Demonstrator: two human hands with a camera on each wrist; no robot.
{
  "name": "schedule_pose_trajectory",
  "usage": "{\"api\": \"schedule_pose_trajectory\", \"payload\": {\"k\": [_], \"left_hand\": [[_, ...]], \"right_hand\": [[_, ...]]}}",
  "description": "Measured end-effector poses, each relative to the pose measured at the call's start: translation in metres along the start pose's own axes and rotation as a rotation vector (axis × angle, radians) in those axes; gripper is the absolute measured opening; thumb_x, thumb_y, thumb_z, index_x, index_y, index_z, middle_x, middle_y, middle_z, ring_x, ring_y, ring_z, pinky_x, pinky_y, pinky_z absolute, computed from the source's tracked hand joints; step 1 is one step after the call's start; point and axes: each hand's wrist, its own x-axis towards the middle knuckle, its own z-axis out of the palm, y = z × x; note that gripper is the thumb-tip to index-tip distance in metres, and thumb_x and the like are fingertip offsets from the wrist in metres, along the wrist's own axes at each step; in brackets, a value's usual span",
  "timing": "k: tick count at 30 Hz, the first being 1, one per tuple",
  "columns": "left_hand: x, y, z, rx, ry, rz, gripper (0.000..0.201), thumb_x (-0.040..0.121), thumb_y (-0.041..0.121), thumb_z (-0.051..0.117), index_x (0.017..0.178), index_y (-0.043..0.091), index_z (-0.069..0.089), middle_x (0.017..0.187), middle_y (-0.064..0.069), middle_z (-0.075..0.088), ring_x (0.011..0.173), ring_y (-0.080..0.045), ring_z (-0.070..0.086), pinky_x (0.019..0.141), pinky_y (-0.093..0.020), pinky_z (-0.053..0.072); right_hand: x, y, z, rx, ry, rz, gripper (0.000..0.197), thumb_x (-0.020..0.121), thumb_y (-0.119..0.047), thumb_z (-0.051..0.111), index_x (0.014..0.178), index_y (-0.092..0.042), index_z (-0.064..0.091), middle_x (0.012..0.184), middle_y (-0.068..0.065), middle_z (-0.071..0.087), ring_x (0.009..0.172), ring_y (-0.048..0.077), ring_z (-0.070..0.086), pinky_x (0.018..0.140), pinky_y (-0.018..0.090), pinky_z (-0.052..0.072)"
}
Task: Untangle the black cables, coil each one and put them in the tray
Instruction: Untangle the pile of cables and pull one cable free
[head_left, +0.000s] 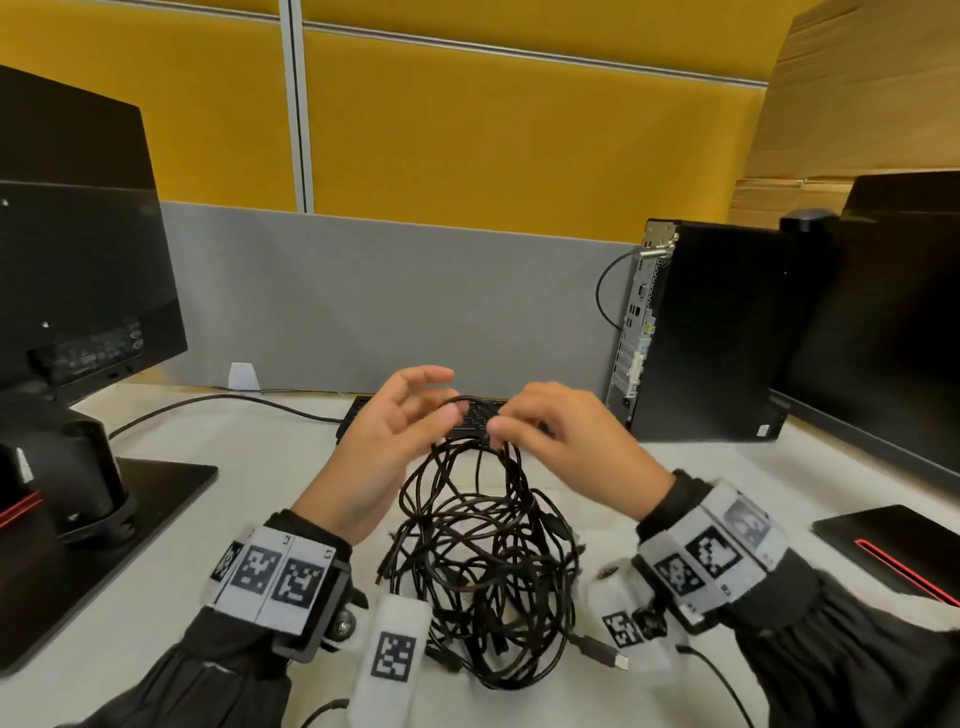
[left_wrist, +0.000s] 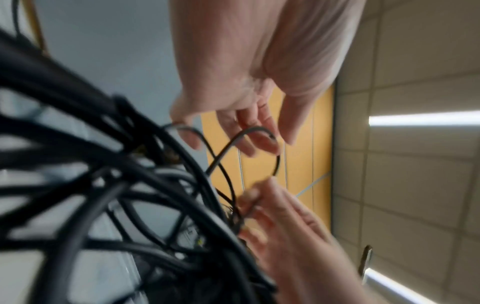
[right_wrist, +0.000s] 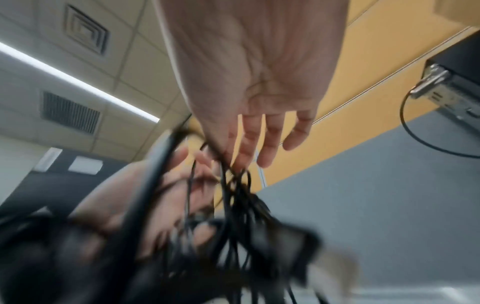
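Observation:
A tangle of black cables (head_left: 483, 561) hangs over the white desk (head_left: 249, 447) between my hands, its lower part resting near the front edge. A USB plug (head_left: 605, 656) sticks out at the lower right. My right hand (head_left: 498, 431) pinches several strands at the top of the bundle between thumb and forefinger (right_wrist: 221, 150) and holds them up. My left hand (head_left: 441, 400) is beside it with relaxed, spread fingers (left_wrist: 259, 139). One thin loop (left_wrist: 275, 162) of cable runs across those fingertips to the right hand (left_wrist: 252, 197).
A black keyboard (head_left: 475, 415) lies just behind the hands. A monitor (head_left: 78, 260) on a black base (head_left: 140, 499) stands at the left. A PC tower (head_left: 696, 332) and a second monitor (head_left: 893, 312) stand at the right, with a black base with a red stripe (head_left: 893, 545) in front.

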Motion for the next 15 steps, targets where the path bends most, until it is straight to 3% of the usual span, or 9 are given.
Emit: {"api": "schedule_pose_trajectory", "payload": {"k": [3, 5, 8, 10, 13, 15], "left_hand": [[-0.001, -0.003, -0.009, 0.298, -0.101, -0.109, 0.066, 0.058, 0.038, 0.080, 0.118, 0.040, 0.052, 0.125, 0.012, 0.057, 0.112, -0.004, 0.056, 0.096, -0.026, 0.043], [-0.005, -0.005, -0.007, 0.401, -0.266, -0.239, 0.073, 0.057, 0.036, 0.085, 0.120, 0.047, 0.050, 0.129, 0.014, 0.053, 0.107, -0.003, 0.057, 0.098, -0.026, 0.044], [-0.010, -0.008, 0.003, 0.481, -0.377, -0.293, 0.073, 0.066, 0.016, 0.084, 0.122, 0.046, 0.046, 0.119, 0.020, 0.054, 0.100, 0.001, 0.060, 0.088, -0.020, 0.050], [-0.010, -0.011, 0.003, 0.516, -0.359, -0.314, 0.067, 0.068, 0.016, 0.083, 0.120, 0.041, 0.049, 0.106, 0.017, 0.062, 0.098, -0.001, 0.062, 0.088, -0.024, 0.052], [-0.007, -0.013, 0.004, 0.569, -0.246, -0.346, 0.038, 0.062, 0.031, 0.087, 0.089, 0.022, 0.061, 0.077, 0.007, 0.068, 0.071, -0.011, 0.064, 0.075, -0.028, 0.053], [-0.005, -0.014, 0.009, 0.557, -0.161, -0.315, 0.038, 0.060, 0.033, 0.087, 0.067, 0.018, 0.053, 0.057, 0.009, 0.055, 0.054, -0.007, 0.051, 0.060, -0.023, 0.041]], "right_hand": [[0.005, -0.002, -0.014, 0.181, -0.015, 0.098, 0.025, 0.095, -0.028, 0.053, 0.078, -0.016, 0.067, 0.074, 0.004, 0.063, 0.070, 0.017, 0.055, 0.072, 0.030, 0.044], [0.007, -0.007, -0.015, 0.278, -0.081, 0.123, 0.026, 0.097, -0.025, 0.049, 0.081, -0.011, 0.063, 0.066, -0.001, 0.059, 0.059, 0.011, 0.054, 0.060, 0.025, 0.045], [0.012, -0.016, -0.019, 0.428, -0.100, 0.138, 0.024, 0.099, -0.021, 0.044, 0.082, -0.009, 0.055, 0.068, 0.008, 0.055, 0.062, 0.015, 0.057, 0.059, 0.029, 0.051], [0.014, -0.020, -0.024, 0.569, -0.080, 0.179, 0.023, 0.100, -0.021, 0.040, 0.082, -0.011, 0.049, 0.069, 0.009, 0.056, 0.066, 0.019, 0.061, 0.062, 0.032, 0.054], [0.013, -0.024, -0.030, 0.600, -0.057, 0.163, 0.022, 0.101, -0.021, 0.038, 0.082, -0.011, 0.045, 0.055, 0.000, 0.043, 0.050, 0.017, 0.048, 0.054, 0.035, 0.053], [0.012, -0.027, -0.032, 0.562, -0.037, 0.120, 0.023, 0.101, -0.021, 0.039, 0.083, -0.009, 0.045, 0.053, -0.004, 0.029, 0.044, 0.011, 0.031, 0.045, 0.030, 0.044]]}}
